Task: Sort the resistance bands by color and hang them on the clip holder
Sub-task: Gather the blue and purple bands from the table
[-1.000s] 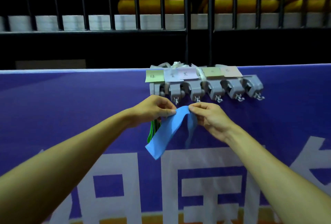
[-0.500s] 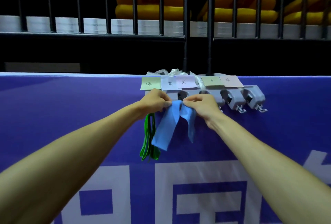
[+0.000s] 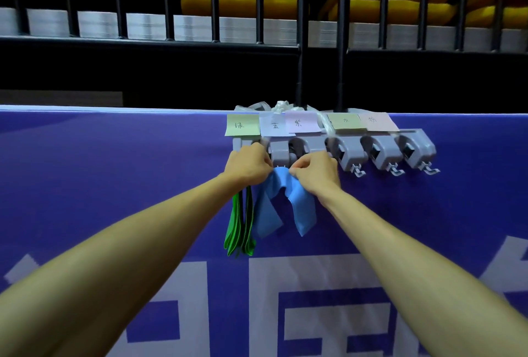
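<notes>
both left hand [image 3: 248, 164] and right hand [image 3: 314, 171] pinch the blue band [image 3: 267, 209] under the clip holder [image 3: 351, 152]; next it likely needs pushing into the blue-labelled clip [image 3: 281, 154].

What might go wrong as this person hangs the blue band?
The light blue flat resistance band is only pinched at its fold by the left hand and right hand; it may slip before the grey plastic clip holder catches it. The left hand crowds the hanging green bands and might knock them loose.
</notes>
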A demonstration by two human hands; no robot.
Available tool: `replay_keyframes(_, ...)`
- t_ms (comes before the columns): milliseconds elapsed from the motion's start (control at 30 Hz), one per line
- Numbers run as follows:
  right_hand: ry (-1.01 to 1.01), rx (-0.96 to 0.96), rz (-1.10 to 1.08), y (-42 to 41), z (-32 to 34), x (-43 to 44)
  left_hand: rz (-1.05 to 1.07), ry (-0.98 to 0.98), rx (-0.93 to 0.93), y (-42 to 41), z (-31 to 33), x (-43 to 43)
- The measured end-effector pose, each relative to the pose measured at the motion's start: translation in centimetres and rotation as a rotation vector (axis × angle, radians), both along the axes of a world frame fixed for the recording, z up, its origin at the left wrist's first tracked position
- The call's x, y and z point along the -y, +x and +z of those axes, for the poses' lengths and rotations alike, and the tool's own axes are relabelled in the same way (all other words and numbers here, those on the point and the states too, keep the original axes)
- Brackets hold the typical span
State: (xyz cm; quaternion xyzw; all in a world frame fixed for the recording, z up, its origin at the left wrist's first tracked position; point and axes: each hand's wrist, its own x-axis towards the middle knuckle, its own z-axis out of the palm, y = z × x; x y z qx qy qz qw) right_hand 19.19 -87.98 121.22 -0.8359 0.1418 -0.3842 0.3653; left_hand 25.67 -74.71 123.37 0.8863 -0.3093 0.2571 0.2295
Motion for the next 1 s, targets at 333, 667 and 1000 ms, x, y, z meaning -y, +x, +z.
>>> replay_keyframes(333, 0.076, 0.06, -0.035, 0.0, -0.3, -0.3, 0.039, -0.028, 0.021, 0.5, -0.5, 0.5)
replay_keyframes(667, 0.066, -0.085, 0.029, 0.1, -1.7, -1.0, 0.084, 0.109, 0.082, 0.6, -1.8, 1.5)
replay_keyframes(1000, 0.433, 0.13, 0.059, 0.3, -1.8, -1.5, 0.088, -0.059, 0.038, 0.5, -1.3, 1.0)
